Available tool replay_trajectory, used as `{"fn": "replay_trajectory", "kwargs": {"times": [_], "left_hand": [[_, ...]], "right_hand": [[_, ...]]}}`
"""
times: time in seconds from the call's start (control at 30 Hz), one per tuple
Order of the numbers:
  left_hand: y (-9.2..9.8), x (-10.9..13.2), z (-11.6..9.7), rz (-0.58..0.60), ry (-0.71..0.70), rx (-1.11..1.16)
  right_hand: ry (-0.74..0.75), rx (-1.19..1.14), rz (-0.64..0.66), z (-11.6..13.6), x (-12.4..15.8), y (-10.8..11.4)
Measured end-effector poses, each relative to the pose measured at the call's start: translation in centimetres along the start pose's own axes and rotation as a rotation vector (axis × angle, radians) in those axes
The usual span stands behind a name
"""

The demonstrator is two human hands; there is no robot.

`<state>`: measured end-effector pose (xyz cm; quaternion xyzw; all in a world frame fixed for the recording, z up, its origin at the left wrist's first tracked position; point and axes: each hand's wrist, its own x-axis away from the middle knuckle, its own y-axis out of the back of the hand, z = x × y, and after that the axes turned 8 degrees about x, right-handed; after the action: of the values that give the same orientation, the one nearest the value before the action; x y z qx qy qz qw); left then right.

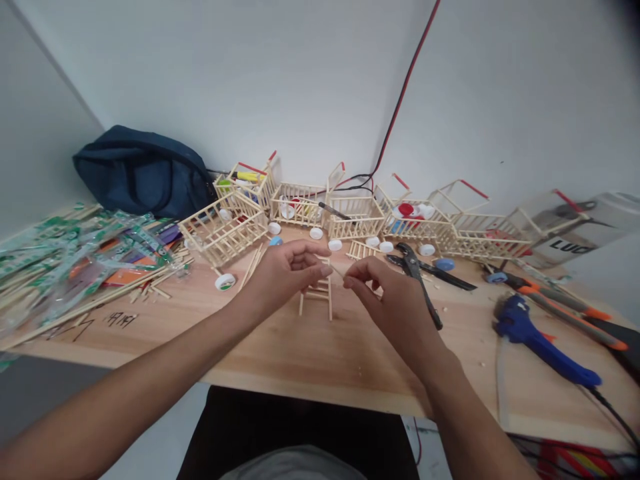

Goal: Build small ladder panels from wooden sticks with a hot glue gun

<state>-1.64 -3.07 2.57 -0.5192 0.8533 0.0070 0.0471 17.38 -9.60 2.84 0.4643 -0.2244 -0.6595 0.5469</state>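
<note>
Over the middle of the table, my right hand [377,283] pinches a short thin stick-like piece [337,271] between thumb and forefinger; it points toward my left hand. My left hand [297,270] is closed, with its fingers curled and thumb tip close to the forefinger; what it holds, if anything, is hidden. Below and between both hands lies a small ladder-like frame of wooden sticks [317,297], partly covered by my left fingers. Another small stick grid [362,251] lies just beyond my right hand.
Several stick-built carts [225,233] with bottle-cap wheels line the wall. At left are a blue bag [145,170] and plastic wrappers [125,250] with loose sticks. Pliers [419,280], a blue glue gun [545,343] and orange-handled cutters [565,307] lie to the right.
</note>
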Motion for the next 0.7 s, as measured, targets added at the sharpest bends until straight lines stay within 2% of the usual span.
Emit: {"fn": "replay_trajectory", "kwargs": {"times": [0.13,0.23,0.33,0.47,0.6,0.7], "left_hand": [[1.2,0.7,0.6,-0.077,-0.094,-0.237],[2.4,1.7,1.1,-0.101,-0.072,-0.302],[2.6,1.8,1.0,-0.111,0.005,-0.143],[1.1,0.6,0.2,-0.008,0.084,0.161],[-0.6,-0.2,0.3,0.006,0.036,0.220],[-0.9,-0.4,1.0,-0.026,0.031,0.240]], "right_hand": [[-0.020,0.025,-0.056,-0.6,-0.2,-0.5],[-0.065,0.030,-0.041,-1.6,0.3,-1.1],[-0.062,-0.008,-0.005,-1.7,0.4,-1.4],[-0.031,-0.057,-0.006,-0.4,-0.3,-1.5],[-0.039,-0.101,-0.023,0.6,-0.8,-1.8],[-0.061,-0.135,0.028,0.9,-0.4,-1.9]]}}
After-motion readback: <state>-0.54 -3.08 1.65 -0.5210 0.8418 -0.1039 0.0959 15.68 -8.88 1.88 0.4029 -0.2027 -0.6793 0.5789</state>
